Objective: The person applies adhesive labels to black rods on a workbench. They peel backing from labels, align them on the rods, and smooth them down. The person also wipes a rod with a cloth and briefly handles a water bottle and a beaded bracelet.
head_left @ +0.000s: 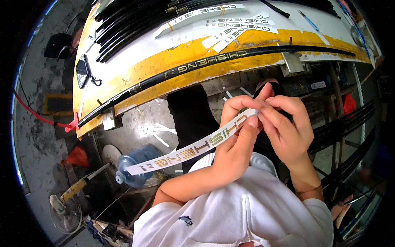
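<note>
A long white decal strip [189, 151] with gold and dark lettering runs from my hands down to the left, its far end hanging free. My left hand [238, 133] is closed on its upper right end, thumb on the printed face. With thumb and fingers pinched together, my right hand [288, 125] meets the same end at the left fingertips. The very tip of the strip is hidden among the fingers. Beyond my hands, a black tapered rod [156, 79] with gold lettering lies along the near edge of the table [135, 57].
On the table are more decal strips [234, 35], a bundle of black rods [135, 31], a phone [82, 71] and a blue pen-like tool [309, 21]. Metal brackets [292, 64] sit at its edge. A blue water jug [140, 158] and a fan [66, 212] stand lower left.
</note>
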`<state>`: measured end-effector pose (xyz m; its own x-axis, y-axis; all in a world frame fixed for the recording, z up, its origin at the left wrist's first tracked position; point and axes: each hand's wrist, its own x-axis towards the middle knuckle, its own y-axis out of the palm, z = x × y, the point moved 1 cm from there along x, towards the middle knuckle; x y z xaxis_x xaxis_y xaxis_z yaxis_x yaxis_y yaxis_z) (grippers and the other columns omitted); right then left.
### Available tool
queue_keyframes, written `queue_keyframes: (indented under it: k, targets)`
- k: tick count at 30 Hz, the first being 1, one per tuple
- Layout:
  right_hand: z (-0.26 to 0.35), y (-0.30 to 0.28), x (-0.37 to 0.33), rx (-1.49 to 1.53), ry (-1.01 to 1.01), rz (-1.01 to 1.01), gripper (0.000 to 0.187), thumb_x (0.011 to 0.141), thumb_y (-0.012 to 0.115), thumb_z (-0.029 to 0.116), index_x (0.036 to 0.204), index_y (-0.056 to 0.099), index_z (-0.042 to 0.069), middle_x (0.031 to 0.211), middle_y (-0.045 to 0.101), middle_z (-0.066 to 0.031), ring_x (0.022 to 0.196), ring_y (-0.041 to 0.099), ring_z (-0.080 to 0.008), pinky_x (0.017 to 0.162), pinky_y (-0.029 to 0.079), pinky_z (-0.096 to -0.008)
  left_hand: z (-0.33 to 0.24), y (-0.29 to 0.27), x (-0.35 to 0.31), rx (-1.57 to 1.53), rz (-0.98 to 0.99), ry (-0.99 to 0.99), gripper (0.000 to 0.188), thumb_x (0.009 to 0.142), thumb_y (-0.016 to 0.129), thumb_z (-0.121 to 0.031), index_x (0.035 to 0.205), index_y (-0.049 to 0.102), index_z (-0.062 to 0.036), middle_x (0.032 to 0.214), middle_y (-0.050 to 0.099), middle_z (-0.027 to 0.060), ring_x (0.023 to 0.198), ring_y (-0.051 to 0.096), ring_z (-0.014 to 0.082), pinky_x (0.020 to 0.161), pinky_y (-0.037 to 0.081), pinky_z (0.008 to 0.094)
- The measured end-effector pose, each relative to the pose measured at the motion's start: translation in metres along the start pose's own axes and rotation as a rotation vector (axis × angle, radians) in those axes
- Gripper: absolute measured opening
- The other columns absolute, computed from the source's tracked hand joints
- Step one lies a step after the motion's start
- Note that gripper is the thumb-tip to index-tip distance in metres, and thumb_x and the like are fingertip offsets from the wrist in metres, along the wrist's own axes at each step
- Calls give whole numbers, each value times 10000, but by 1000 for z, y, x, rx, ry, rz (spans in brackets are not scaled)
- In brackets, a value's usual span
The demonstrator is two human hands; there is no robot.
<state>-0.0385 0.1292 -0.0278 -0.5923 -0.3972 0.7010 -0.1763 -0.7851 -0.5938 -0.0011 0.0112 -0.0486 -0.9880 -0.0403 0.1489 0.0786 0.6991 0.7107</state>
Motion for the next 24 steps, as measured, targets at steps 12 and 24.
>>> queue_keyframes:
  k: [12,24]
  targets:
    - [3,15,-3,89,41,66,230,656,669,-36,874,610,2,891,623,-99,707,595,-257,608,493,-327,12,-19,6,126,-13,221,120,942,335,8,1048,354,-45,1397,336,293,1322,347,314,1105,226,428]
    - [6,24,-9,1094,947,151,50,885,530,34,884,540,-15,1100,536,-132,904,585,-150,812,501,-302,5,-84,17,893,151,745,177,798,464,65,892,423,-79,851,627,120,752,518,186,827,374,365]
